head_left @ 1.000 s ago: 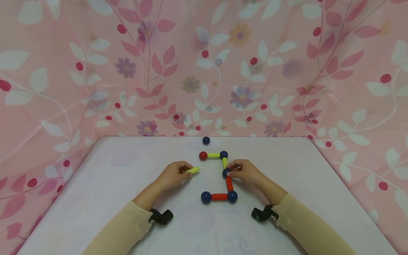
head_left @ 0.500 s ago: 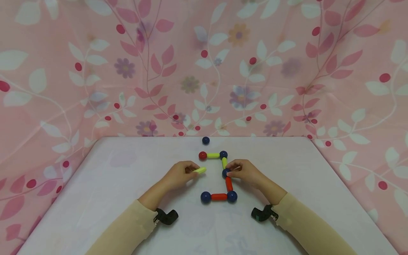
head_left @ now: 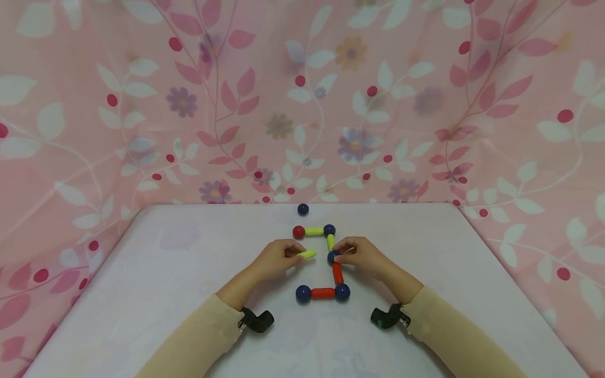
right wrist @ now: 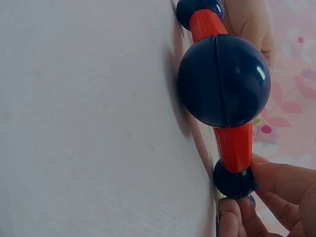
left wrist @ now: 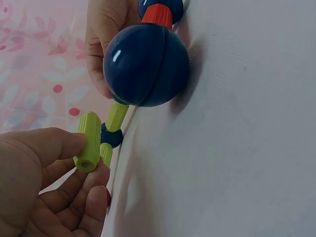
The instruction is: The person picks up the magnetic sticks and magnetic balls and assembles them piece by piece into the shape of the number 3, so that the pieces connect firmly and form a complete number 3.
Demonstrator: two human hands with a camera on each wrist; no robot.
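Observation:
My left hand pinches a short yellow-green magnetic rod between thumb and fingers. In the left wrist view this rod has ridged sides and a small grey spot in its end. It points toward a blue ball with a gap between them. My right hand pinches that ball, which the right wrist view shows as a blue ball under a red rod. A yellow-green rod and a red rod join it on the table.
The chain's far arm ends in a red ball; its near arm ends in a blue ball. A loose blue ball lies by the far edge of the white table. A pink floral cloth hangs behind.
My left hand has moved right with the yellow-green rod, closer to the middle blue ball. My right hand stays on that ball. The whole view has shifted slightly.

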